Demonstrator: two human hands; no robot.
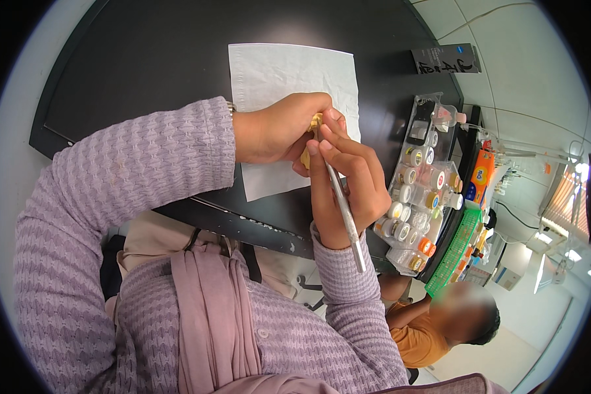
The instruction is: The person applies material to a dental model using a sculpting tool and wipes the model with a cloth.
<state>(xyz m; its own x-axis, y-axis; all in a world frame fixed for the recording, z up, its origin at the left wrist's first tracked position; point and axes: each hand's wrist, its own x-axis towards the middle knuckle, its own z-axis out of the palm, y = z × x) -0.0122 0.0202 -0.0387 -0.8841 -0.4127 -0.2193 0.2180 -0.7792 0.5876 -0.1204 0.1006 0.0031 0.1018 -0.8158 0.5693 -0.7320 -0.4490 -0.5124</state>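
Note:
My left hand [279,128] is closed around a small yellow piece [316,122] that resembles a dental cast; my fingers cover most of it. Held like a pen in my right hand [361,187] is a slim silver metal hand tool [348,220]. Its long handle slants down toward my right wrist. The working tip is at the yellow piece, but its shape is hidden between my fingers. Both hands meet above a white paper sheet [289,72], which lies creased on the dark table [171,59].
On my right, a clear plastic rack [435,102] holds several small lidded jars [407,176]. Beyond are a green basket [454,253], an orange package [482,174] and a dark box [446,59]. A person in an orange shirt [421,340] is at the lower right.

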